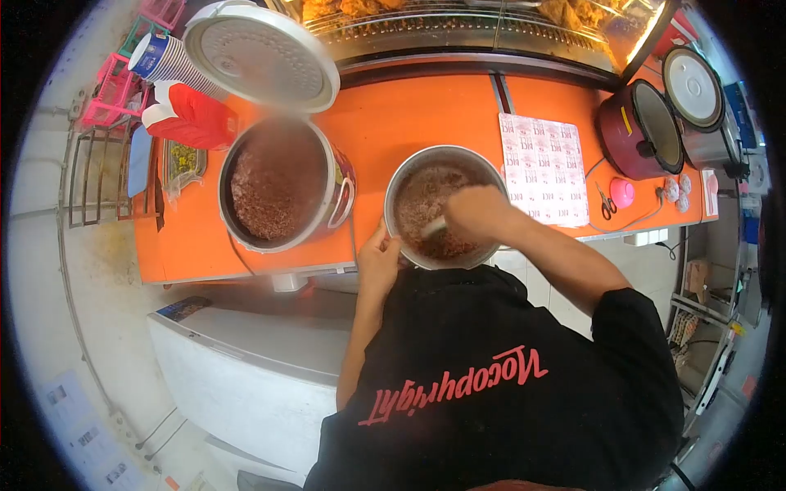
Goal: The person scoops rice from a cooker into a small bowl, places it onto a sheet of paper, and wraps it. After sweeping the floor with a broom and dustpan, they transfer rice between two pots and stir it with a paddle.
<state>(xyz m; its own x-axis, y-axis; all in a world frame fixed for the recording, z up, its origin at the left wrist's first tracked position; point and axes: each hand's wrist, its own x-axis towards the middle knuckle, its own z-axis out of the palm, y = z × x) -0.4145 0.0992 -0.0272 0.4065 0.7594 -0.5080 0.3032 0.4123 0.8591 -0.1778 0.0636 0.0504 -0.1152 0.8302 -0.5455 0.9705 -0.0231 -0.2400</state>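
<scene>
In front of my body stands a round metal pot (399,168) with reddish-brown rice in it. My left hand (379,260) grips the pot's near left rim, thumb and fingers at the edge. Over the rice, my right hand (479,214) is closed around a rice paddle (434,227); only a bit of its pale blade shows, dipped into the rice. To the left is a large rice cooker (327,188) with its lid (262,61) raised. More of the same rice (258,196) lies inside it, partly blurred by steam.
The orange counter (372,110) carries a printed sheet (544,168), scissors (606,204), a pink bowl (622,193) and a dark red cooker (626,135). Stacked paper cups (176,61) and a small tray (182,164) sit at left. A lit food display (458,37) borders the back.
</scene>
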